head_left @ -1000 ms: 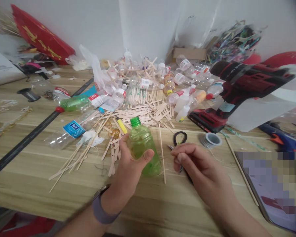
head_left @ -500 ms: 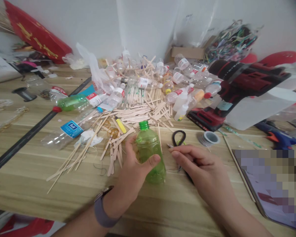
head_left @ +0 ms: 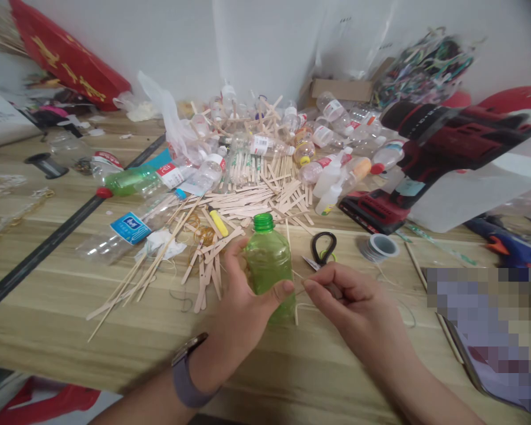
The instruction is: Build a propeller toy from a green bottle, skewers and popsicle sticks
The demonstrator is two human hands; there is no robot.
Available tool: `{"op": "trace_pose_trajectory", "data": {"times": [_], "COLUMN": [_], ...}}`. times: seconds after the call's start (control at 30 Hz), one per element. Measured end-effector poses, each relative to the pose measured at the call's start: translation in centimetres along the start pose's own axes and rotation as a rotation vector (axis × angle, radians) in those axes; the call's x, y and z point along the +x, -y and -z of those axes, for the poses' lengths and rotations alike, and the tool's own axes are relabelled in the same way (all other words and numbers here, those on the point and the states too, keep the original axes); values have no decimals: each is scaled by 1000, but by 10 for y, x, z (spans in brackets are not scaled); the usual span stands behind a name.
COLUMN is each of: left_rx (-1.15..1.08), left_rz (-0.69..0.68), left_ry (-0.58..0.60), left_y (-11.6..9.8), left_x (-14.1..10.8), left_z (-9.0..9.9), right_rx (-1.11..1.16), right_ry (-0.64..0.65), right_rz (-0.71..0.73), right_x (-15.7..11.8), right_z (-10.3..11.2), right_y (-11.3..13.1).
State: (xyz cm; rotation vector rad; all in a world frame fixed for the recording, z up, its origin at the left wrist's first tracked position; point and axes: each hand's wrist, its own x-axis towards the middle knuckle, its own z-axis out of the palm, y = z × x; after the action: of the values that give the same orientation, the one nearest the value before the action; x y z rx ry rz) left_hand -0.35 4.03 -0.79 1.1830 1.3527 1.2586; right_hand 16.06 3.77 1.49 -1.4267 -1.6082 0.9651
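A green plastic bottle (head_left: 269,254) with no cap stands upright on the wooden table, and my left hand (head_left: 243,295) is wrapped around its left side, thumb across the front. Along the bottle's right side runs a thin wooden stick (head_left: 296,316). Just right of the bottle, my right hand (head_left: 349,301) is closed in a pinch on a thin pale thread, whose strands reach toward the bottle. Black-handled scissors (head_left: 323,248) lie just beyond my right hand, partly hidden by it. A spool of thread (head_left: 383,247) sits farther right.
Flat wooden sticks (head_left: 243,203) and clear bottles are heaped at the back. A red and black cordless drill (head_left: 407,183) stands at the right, near a blue glue gun (head_left: 508,242) and a tablet-like device (head_left: 478,366). A yellow marker (head_left: 218,222) lies left of the bottle.
My right hand has shifted slightly down, and the thread between its fingertips and the bottle now shows. My left hand still holds the bottle. The whole view has shifted slightly.
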Motion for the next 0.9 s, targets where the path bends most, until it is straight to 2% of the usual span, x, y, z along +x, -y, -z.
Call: {"op": "trace_pose_trajectory", "data": {"times": [0.2,0.3,0.47,0.63,0.77,0.9], "left_rx": [-29,-7,0,24,50,44], "left_rz": [20,10,-42,-132,-143,-142], "left_ry": [33,19,19,-1,-6,9], "left_y": [-2,-3,1,6,8,8], "left_x": [0,-2,-3,-4,-5,-7], "left_z": [0,0,0,-1,-2,-3], "right_rx": [-14,-28,-24,-24,-38,-47], "right_ry": [-51,-28,-24,12,-27,-21], "right_rz": [-5,-4,-52,-26,-9,-18], "right_x": [1,1,1,2,2,2], "right_z": [-3,-4,-3,-5,-7,-6], "right_y": [0,1,2,-5,-11,-7]}}
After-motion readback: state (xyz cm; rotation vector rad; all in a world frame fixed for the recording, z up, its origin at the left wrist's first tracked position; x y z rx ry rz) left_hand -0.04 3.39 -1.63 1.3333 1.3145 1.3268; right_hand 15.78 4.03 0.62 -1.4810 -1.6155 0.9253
